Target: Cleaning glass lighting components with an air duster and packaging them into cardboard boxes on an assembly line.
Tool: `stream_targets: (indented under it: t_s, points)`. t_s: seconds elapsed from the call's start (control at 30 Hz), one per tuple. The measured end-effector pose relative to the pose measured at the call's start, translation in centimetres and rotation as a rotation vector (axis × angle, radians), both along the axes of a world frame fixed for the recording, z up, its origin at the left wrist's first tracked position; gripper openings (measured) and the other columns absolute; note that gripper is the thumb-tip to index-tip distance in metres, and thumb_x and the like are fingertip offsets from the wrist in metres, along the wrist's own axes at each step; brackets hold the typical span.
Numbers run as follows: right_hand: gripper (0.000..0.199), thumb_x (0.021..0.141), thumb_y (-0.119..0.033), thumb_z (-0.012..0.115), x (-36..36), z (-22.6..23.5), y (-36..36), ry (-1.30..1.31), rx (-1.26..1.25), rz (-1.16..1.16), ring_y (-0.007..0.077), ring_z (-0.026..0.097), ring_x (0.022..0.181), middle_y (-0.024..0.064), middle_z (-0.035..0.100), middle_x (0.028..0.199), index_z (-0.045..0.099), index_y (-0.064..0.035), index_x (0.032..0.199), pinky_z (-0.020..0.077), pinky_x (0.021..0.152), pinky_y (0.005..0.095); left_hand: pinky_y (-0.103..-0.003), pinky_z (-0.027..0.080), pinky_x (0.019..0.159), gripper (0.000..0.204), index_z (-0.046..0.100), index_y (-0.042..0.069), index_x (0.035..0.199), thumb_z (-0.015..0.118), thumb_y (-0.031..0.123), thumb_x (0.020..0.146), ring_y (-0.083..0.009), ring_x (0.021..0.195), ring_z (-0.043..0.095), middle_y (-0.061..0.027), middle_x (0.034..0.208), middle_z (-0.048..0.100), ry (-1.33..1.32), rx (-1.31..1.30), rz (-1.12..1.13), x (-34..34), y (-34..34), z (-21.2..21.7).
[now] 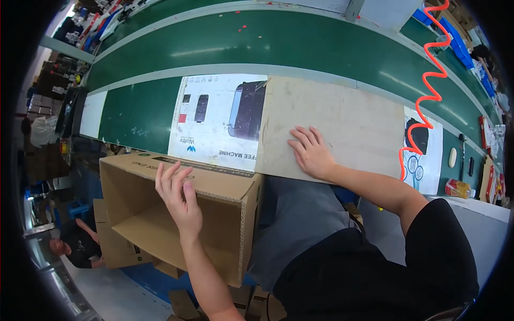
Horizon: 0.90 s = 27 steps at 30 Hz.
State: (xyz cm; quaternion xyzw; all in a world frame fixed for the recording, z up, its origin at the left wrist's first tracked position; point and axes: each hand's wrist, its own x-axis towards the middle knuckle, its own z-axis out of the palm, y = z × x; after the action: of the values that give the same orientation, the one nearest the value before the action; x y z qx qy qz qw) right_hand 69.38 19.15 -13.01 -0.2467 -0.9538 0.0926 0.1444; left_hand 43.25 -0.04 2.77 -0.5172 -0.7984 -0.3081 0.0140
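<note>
Even, bright overhead light fills the scene, laying pale streaks of glare along the green conveyor belt [300, 43] and washing out the white printed sheet [219, 120]. Shadows are soft and short, darkest inside the open cardboard box [160, 214]. Fisheye distortion bends straight edges near the black, vignetted rim, where detail turns soft.

The person is wearing a black short-sleeved top, its sleeve showing at the lower right of the frame and ending above the elbow. Grey trousers are covering the lap at the lower centre. Both forearms are showing bare, with no watch, ring or glove on the left hand [179, 198] at centre left or the right hand [312, 153] at centre.
</note>
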Motion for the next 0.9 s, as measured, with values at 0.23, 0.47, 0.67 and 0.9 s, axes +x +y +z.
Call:
stream_targets:
  t_s: [0.23, 0.47, 0.67, 0.9]
  points:
    - [0.036, 0.083, -0.015, 0.059, -0.6, 0.8, 0.2, -0.037, -0.070, 0.015, 0.0310, 0.038, 0.132, 0.0136, 0.047, 0.135, 0.055, -0.0064, 0.118, 0.0250, 0.110, 0.0513, -0.051, 0.025, 0.108, 0.029, 0.064, 0.003, 0.105, 0.044, 0.021, 0.093, -0.0403, 0.135, 0.028, -0.0160, 0.132, 0.049, -0.043, -0.074, 0.033, 0.1, -0.3, 0.2]
    - [0.036, 0.079, -0.013, 0.060, 0.1, 1.2, 0.6, -0.055, -0.093, 0.003, 0.0313, 0.041, 0.130, 0.0143, 0.048, 0.133, 0.056, -0.0068, 0.114, 0.0256, 0.109, 0.0529, -0.054, 0.024, 0.108, 0.036, 0.063, 0.004, 0.108, 0.042, 0.029, 0.093, -0.0448, 0.135, 0.028, -0.0202, 0.139, 0.042, -0.041, -0.091, 0.057, 0.9, 0.5, -0.4]
    - [0.036, 0.079, -0.013, 0.060, -0.6, 1.4, 0.3, -0.009, -0.069, 0.013, 0.0312, 0.041, 0.129, 0.0142, 0.049, 0.131, 0.056, -0.0071, 0.114, 0.0270, 0.108, 0.0520, -0.054, 0.021, 0.111, 0.034, 0.062, 0.005, 0.117, 0.046, 0.019, 0.090, -0.0434, 0.138, 0.024, -0.0209, 0.147, 0.033, 0.004, -0.115, 0.019, 0.0, -0.1, 1.1]
    - [0.034, 0.082, -0.015, 0.058, -0.3, 0.2, -0.4, 0.095, 0.012, 0.001, 0.0293, 0.040, 0.129, 0.0133, 0.050, 0.130, 0.055, -0.0068, 0.115, 0.0272, 0.108, 0.0490, -0.051, 0.013, 0.115, 0.060, 0.028, 0.008, 0.148, 0.051, 0.028, 0.096, -0.0405, 0.144, 0.008, -0.0216, 0.156, 0.010, 0.168, 0.011, 0.317, 0.2, -2.2, 2.2]
